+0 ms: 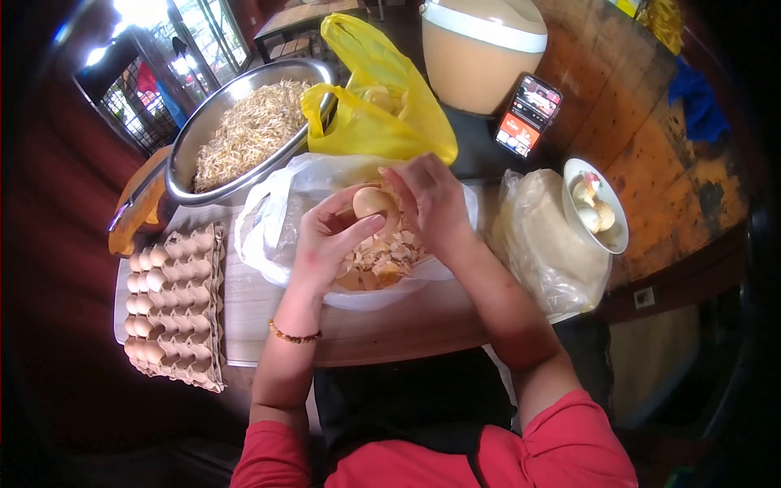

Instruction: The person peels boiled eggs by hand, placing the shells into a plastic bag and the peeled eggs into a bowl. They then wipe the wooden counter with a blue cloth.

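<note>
A brown egg [372, 203] is held in my left hand [332, 232], between the thumb and the fingers. My right hand [435, 199] is at the egg's right side with its fingers bent together; whatever they may pinch is hidden. Below both hands sits an open white plastic bag [272, 224] with broken eggshells [389, 256] inside. At the left, a cardboard egg tray [191, 313] carries several eggs [145, 303] along its left part, and its other cups hold none.
Behind the bag stand a metal bowl of bean sprouts [252, 130], a yellow plastic bag [399, 106] and a beige lidded container [480, 61]. To the right are a phone [529, 114], a clear bag with pale contents [545, 232] and a white bowl [617, 236] holding eggs.
</note>
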Motion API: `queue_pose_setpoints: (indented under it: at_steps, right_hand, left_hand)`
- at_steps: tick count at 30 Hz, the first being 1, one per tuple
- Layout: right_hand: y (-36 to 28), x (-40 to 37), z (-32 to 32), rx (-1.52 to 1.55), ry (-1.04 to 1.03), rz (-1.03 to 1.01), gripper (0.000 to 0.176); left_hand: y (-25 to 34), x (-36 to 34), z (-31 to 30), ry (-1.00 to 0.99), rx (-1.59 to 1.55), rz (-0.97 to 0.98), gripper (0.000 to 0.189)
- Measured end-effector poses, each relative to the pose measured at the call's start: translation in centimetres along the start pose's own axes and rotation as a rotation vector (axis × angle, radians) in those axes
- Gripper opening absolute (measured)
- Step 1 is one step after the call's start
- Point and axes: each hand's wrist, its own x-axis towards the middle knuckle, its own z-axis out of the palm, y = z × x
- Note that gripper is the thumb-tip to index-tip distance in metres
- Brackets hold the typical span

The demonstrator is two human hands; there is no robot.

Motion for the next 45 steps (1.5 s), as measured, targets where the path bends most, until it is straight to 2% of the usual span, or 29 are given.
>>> queue_pose_setpoints:
  at_steps: [5,7,11,13,16,22,35,37,41,43,45]
  right_hand:
    - [-0.3,0.2,-0.4,0.126,-0.047,0.036,0.010]
    - [-0.8,0.2,-0.7,0.279,-0.103,0.066,0.014]
    - [-0.9,0.2,-0.3,0.422,-0.051,0.116,0.019]
    - [-1.4,0.5,-0.9,0.541,-0.119,0.178,0.020]
    - [-1.4,0.7,-1.4,0.552,-0.230,0.233,0.020]
    - [-1.0,0.3,-0.8,0.518,-0.152,0.105,0.019]
    - [-1.0,0.1,-0.6,0.424,-0.151,0.129,0.018]
    - [-1.2,0.2,-0.6,0.450,-0.110,0.206,0.014]
    - [-0.6,0.3,-0.4,0.469,-0.076,0.209,0.014]
    - [-1.0,0.5,-0.9,0.622,-0.133,0.384,0.020]
    - [-1.0,0.4,-0.9,0.637,-0.160,0.413,0.020]
  left_hand:
    - [0.5,0.2,-0.5,-0.002,-0.072,0.036,0.039]
    - [0.2,0.3,-1.0,-0.004,-0.117,0.052,0.038]
    - [0.5,0.2,-1.0,-0.028,-0.108,0.028,0.037]
    - [0.4,0.1,-1.0,-0.034,-0.055,0.033,0.037]
    - [0.3,0.2,-1.1,-0.021,-0.050,0.029,0.036]
    - [0.0,0.3,-1.7,-0.053,0.002,0.032,0.035]
    - [0.4,0.1,-1.6,-0.083,0.019,0.008,0.036]
    - [0.2,0.1,-1.9,-0.095,0.027,-0.022,0.037]
    - [0.2,0.3,-1.8,-0.110,0.031,-0.017,0.037]
    - [0.4,0.3,-1.6,-0.086,-0.028,-0.021,0.037]
    - [0.6,0.4,-1.5,-0.086,-0.045,-0.017,0.038]
